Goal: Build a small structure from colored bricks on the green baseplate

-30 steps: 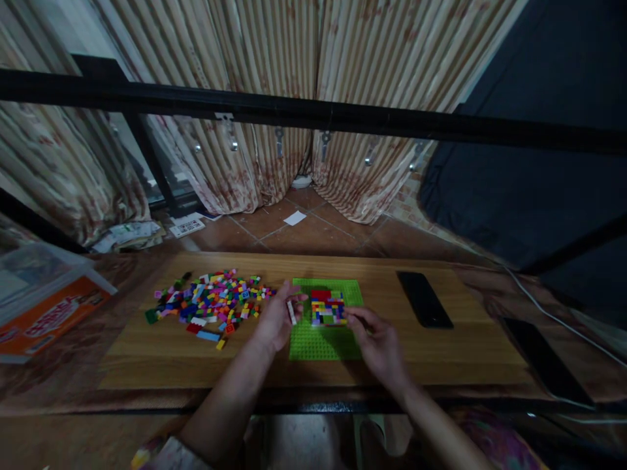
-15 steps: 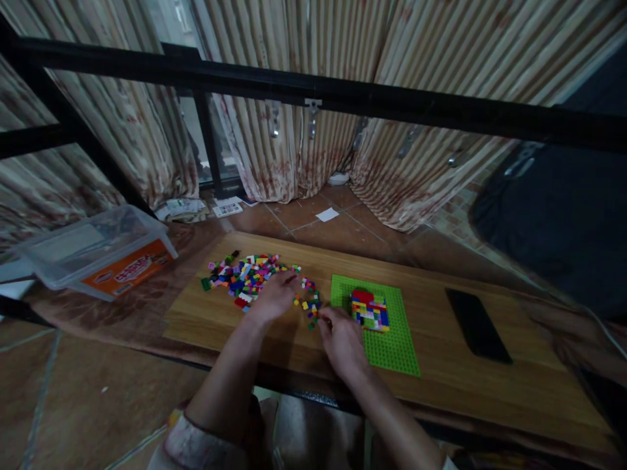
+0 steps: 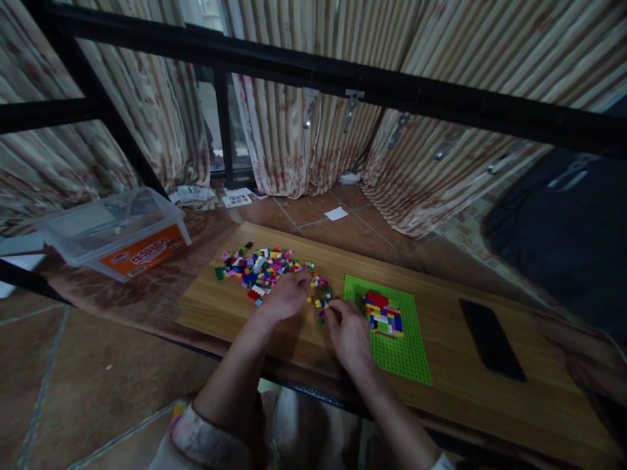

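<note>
My left hand (image 3: 290, 295) hovers at the right edge of a heap of small colourful toy bricks (image 3: 262, 269), its fingers curled together and anything inside them hidden. Thumb and forefinger of my right hand (image 3: 349, 331) are pinched beside a few loose bricks (image 3: 321, 303); what lies between the fingertips is too small to make out. Just right of that hand, a block built of many-coloured bricks (image 3: 383, 316) stands on a green studded baseplate (image 3: 404, 356).
The wooden board (image 3: 220, 313) carries the bricks, the baseplate and a black phone-like slab (image 3: 492, 339) on the right. A clear plastic box with an orange label (image 3: 142, 251) stands at left. A black metal bar (image 3: 313, 65) crosses in front of striped curtains. Someone in dark clothing (image 3: 563, 228) is at the right.
The view has shifted, so the board and its things appear farther right. Both hands stay near the same bricks, with only slight finger movement; the built block looks unchanged.
</note>
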Demonstrator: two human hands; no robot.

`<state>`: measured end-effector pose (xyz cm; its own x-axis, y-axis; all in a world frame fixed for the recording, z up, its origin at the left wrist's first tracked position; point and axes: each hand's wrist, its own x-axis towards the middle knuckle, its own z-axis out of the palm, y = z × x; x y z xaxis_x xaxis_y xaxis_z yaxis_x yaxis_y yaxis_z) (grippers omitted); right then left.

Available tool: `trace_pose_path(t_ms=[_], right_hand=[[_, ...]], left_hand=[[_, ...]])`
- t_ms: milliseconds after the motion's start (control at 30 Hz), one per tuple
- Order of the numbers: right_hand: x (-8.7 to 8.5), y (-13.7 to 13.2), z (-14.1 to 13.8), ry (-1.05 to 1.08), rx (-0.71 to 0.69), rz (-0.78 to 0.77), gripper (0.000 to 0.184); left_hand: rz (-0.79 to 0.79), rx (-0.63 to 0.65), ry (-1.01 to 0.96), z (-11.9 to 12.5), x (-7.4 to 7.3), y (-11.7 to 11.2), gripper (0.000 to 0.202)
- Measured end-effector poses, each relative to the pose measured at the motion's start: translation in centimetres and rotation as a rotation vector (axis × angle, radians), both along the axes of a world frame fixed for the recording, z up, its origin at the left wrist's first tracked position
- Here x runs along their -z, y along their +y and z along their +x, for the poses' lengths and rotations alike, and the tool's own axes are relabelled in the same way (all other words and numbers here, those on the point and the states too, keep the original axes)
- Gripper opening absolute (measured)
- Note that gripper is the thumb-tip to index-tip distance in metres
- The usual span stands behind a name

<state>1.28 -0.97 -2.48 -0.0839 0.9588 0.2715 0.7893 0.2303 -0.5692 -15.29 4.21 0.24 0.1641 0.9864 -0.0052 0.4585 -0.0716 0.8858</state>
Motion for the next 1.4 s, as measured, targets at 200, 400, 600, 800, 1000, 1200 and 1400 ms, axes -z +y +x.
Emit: trace_pose_path(t_ms=[200,400,600,800,1000,1200,1400], right_hand=[[-0.5,0.8,-1.3,-0.126,-0.102,-0.006,0.029],[0.2,1.3,-0.2,0.13,-0.09,-0.048,0.017],[1.5,0.3,0.9,0.656,-0.023,-0.159,0.021],[1.4,0.0,0.6,1.063,0.116,-0.222,0.027],[0.3,-0.2,1.0,1.182,0.167,-0.182,0.026],[-0.9,-0.5,1.7,1.107,0.202,-0.152,0.027],[-1.6,-0.7,1.9,1.164,0.178,-0.174,0.023]], left_hand=[[-0.005,-0.003,0.026,0.2,-0.7,-0.5,0.019],[-0.033,-0.038,0.126,1.5,-0.4,-0.7,0.024],[0.011,-0.059,0.165,3.2,0.5,-0.7,0.038],[0.105,0.002,0.043,3.8,-0.2,-1.3,0.037],[-0.023,0.16,-0.327,4.8,-0.3,-2.2,0.025],[-0.103,0.159,-0.481,5.9,0.0,-2.4,0.015],[-0.132,0.156,-0.557,6.2,-0.8,-2.6,0.011]])
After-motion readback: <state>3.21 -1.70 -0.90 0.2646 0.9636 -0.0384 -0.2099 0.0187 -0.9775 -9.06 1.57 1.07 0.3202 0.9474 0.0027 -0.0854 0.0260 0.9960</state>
